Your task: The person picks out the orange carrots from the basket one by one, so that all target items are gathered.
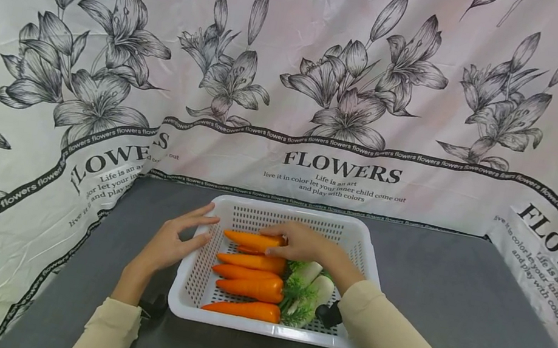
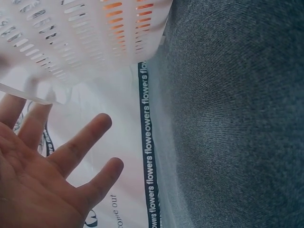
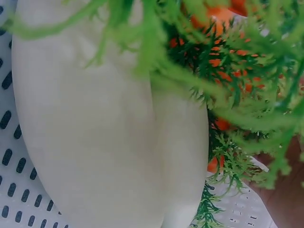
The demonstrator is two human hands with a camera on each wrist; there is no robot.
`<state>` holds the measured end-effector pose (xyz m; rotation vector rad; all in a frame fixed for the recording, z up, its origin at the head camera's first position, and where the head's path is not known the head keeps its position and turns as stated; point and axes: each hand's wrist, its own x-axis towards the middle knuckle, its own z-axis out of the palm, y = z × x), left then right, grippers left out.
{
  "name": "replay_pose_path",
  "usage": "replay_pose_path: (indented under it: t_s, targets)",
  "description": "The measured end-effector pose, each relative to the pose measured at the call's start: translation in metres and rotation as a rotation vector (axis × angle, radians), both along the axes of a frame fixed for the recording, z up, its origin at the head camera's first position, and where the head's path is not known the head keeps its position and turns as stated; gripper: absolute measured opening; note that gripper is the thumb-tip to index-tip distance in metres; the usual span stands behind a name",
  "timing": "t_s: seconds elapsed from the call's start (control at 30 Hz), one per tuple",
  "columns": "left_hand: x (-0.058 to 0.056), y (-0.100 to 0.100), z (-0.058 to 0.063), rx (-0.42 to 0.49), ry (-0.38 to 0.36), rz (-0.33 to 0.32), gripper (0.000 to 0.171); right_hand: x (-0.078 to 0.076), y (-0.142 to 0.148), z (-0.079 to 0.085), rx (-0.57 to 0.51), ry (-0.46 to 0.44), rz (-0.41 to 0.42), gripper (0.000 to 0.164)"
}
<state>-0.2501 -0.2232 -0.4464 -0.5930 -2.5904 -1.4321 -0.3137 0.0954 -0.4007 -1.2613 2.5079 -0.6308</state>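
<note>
A white perforated plastic basket [image 1: 259, 326] holds several orange carrots [image 1: 249, 286] lying side by side, tips to the left. Near the back of it, my right hand [image 1: 308, 246] grips the thick end of the rearmost carrot [image 1: 246, 239] between thumb and fingers. My left hand [image 1: 172, 243] rests on the basket's left rim, fingers spread; in the left wrist view its fingertips overlap the rim. White radishes [image 1: 322, 289] with green feathery leaves [image 1: 295, 303] lie right of the carrots, under my right forearm. Close up in the right wrist view, a white radish [image 3: 90, 123] and leaves hide the right fingers.
The basket stands on a dark grey tabletop [image 1: 457, 302]. Behind and at both sides hangs a white cloth [image 1: 237, 158] printed with lilies and lettering. A small black device [image 1: 328, 315] sits at my right wrist, overlapping the basket's front right corner.
</note>
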Motion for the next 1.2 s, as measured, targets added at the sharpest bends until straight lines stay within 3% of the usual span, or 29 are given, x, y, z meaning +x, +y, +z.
replay_pose_path:
  t_s: [0.23, 0.43, 0.63, 0.93, 1.2]
  targets:
    - [0.000, 0.000, -0.001, -0.003, 0.012, -0.002, 0.042, 0.003, 0.010, 0.005, -0.031, 0.002, -0.022, 0.045]
    - [0.002, 0.001, 0.000, -0.008, 0.017, -0.005, 0.043, 0.006, 0.029, 0.020, -0.078, -0.049, -0.080, 0.048]
    - [0.003, 0.002, 0.002, -0.019, 0.015, 0.000, 0.043, 0.008, 0.054, 0.034, -0.134, -0.040, -0.161, 0.049]
    - [0.003, 0.003, 0.003, -0.030, 0.008, 0.008, 0.043, 0.009, 0.110, 0.044, -0.256, -0.057, -0.368, 0.052]
    - [0.003, 0.003, 0.005, -0.056, -0.013, 0.020, 0.043, 0.016, 0.163, 0.036, -0.366, -0.021, -0.601, 0.056]
